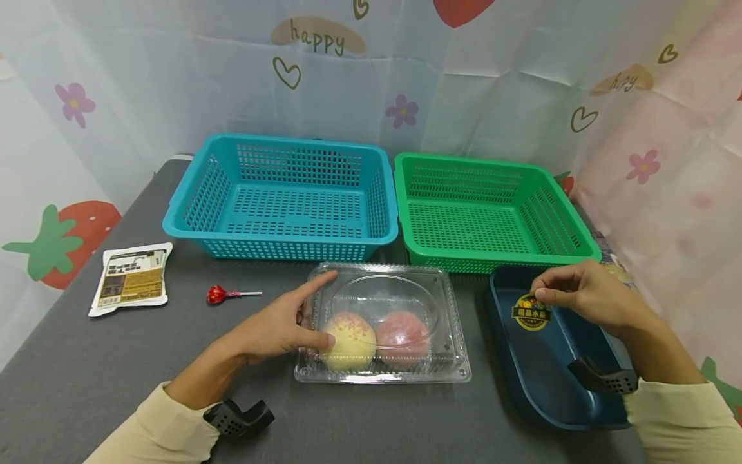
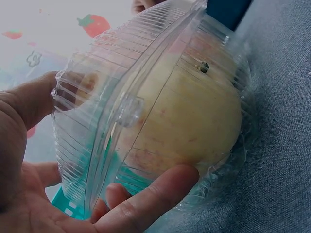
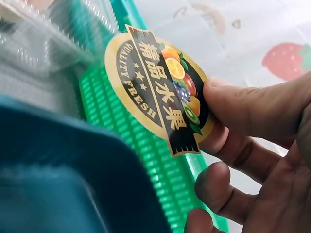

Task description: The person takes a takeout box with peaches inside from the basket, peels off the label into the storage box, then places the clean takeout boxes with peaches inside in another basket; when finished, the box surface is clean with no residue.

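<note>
My right grip [image 1: 597, 298] pinches the fruit sticker [image 1: 530, 314], and leftward lies the clear clamshell [image 1: 379, 301], its far end held by my left grip [image 1: 279, 327].

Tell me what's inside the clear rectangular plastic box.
One round pale-yellow fruit and one round pink fruit sit side by side; their undersides are hidden beneath them.
</note>
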The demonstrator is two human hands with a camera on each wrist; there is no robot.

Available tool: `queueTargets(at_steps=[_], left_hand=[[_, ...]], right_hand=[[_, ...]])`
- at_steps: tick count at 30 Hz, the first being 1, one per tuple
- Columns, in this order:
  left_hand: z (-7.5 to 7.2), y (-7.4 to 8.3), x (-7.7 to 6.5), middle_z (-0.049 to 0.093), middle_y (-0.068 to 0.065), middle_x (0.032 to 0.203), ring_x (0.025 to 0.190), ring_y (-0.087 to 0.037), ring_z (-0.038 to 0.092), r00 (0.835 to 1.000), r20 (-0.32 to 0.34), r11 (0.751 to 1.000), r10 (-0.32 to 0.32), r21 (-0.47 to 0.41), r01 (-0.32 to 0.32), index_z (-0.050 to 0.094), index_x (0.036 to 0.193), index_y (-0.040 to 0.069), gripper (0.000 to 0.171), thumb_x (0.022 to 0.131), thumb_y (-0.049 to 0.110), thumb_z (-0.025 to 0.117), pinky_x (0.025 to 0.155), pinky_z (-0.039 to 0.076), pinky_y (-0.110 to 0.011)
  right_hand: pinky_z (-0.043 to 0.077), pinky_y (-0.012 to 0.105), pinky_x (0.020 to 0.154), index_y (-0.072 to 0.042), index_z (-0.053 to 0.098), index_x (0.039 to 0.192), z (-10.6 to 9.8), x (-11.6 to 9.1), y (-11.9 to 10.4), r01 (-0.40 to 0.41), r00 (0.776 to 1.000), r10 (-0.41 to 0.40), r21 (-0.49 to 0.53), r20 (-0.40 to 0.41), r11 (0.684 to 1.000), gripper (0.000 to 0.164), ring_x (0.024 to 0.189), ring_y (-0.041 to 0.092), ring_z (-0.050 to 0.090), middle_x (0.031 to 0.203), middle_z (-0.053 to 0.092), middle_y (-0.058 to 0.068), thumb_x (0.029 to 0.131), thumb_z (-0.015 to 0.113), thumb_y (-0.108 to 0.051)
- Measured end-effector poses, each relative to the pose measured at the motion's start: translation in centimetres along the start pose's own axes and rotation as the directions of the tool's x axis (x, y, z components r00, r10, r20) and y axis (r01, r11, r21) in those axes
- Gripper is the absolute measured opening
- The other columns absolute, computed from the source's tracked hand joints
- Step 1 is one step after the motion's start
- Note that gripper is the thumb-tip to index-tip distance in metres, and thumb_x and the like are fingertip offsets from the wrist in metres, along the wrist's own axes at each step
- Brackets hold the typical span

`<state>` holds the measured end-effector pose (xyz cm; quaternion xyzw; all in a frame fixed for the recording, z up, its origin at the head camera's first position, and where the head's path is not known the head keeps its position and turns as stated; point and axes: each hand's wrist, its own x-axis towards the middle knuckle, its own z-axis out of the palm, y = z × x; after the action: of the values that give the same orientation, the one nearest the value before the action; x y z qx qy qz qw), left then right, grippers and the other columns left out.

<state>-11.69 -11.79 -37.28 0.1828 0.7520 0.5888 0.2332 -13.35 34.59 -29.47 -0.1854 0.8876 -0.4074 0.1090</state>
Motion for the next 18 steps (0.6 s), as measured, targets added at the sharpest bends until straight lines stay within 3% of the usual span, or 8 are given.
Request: queueTargets(at_steps=[3, 7, 10, 12, 14, 18], left_hand=[[0.1, 0.0, 0.0, 0.043, -0.017, 0.097, 0.073, -0.021, 0.044, 1.000, 0.003, 1.000, 0.002, -0.015, -0.002, 0.019, 0.155, 0.021, 0.100, 0.078, 0.012, 0.081, 0.062, 0.044, -0.034], [0.1, 0.0, 0.0, 0.033, -0.025, 0.126, 0.089, -0.028, 0.048, 1.000, 0.006, 0.999, 0.004, -0.035, -0.004, 0.019, 0.155, 0.020, 0.099, 0.078, 0.012, 0.080, 0.074, 0.047, -0.039], [0.1, 0.0, 0.0, 0.030, -0.025, 0.131, 0.093, -0.030, 0.048, 1.000, 0.006, 0.999, 0.006, -0.035, -0.006, 0.019, 0.155, 0.021, 0.099, 0.078, 0.012, 0.080, 0.076, 0.047, -0.039], [0.1, 0.0, 0.0, 0.035, -0.024, 0.126, 0.089, -0.028, 0.048, 1.000, 0.005, 1.000, 0.005, -0.031, -0.005, 0.019, 0.155, 0.021, 0.099, 0.078, 0.012, 0.081, 0.073, 0.047, -0.037], [0.1, 0.0, 0.0, 0.043, -0.020, 0.108, 0.079, -0.024, 0.046, 1.000, 0.002, 1.000, 0.002, -0.024, -0.002, 0.019, 0.155, 0.021, 0.099, 0.078, 0.012, 0.081, 0.066, 0.045, -0.033], [0.0, 0.0, 0.0, 0.037, -0.009, 0.076, 0.063, -0.017, 0.037, 1.000, 0.000, 1.000, -0.001, -0.018, 0.001, 0.020, 0.155, 0.021, 0.099, 0.077, 0.012, 0.081, 0.053, 0.036, -0.029]], right_hand=[[0.052, 0.025, 0.069, 0.007, 0.068, 0.097, -0.2, -0.1, 0.7, -0.018, 1.000, 0.018, 0.016, 0.016, 1.000, 0.010, 0.078, 0.016, 0.062, 0.086, 0.067, 0.007, 0.093, 0.060, 0.002], [0.052, 0.026, 0.070, 0.008, 0.068, 0.098, -0.3, -0.1, 1.8, -0.044, 0.999, 0.043, 0.031, 0.033, 0.999, 0.011, 0.079, 0.016, 0.061, 0.086, 0.068, 0.008, 0.094, 0.060, 0.000], [0.053, 0.028, 0.071, 0.007, 0.068, 0.098, -0.4, 0.0, 3.0, -0.059, 0.996, 0.057, 0.033, 0.064, 0.998, 0.012, 0.080, 0.017, 0.061, 0.087, 0.068, 0.008, 0.094, 0.060, -0.002], [0.053, 0.031, 0.072, 0.005, 0.068, 0.098, -0.4, 0.0, 3.6, -0.075, 0.994, 0.072, 0.030, 0.084, 0.997, 0.013, 0.080, 0.018, 0.061, 0.087, 0.068, 0.008, 0.095, 0.060, -0.005], [0.053, 0.033, 0.072, 0.003, 0.068, 0.098, -0.4, 0.1, 4.2, -0.091, 0.991, 0.088, 0.020, 0.097, 0.996, 0.014, 0.080, 0.019, 0.061, 0.087, 0.068, 0.008, 0.095, 0.061, -0.007], [0.052, 0.036, 0.071, 0.003, 0.068, 0.098, -0.4, 0.2, 4.9, -0.122, 0.987, 0.120, 0.010, 0.108, 0.993, 0.015, 0.080, 0.019, 0.060, 0.087, 0.067, 0.007, 0.096, 0.061, -0.010]])
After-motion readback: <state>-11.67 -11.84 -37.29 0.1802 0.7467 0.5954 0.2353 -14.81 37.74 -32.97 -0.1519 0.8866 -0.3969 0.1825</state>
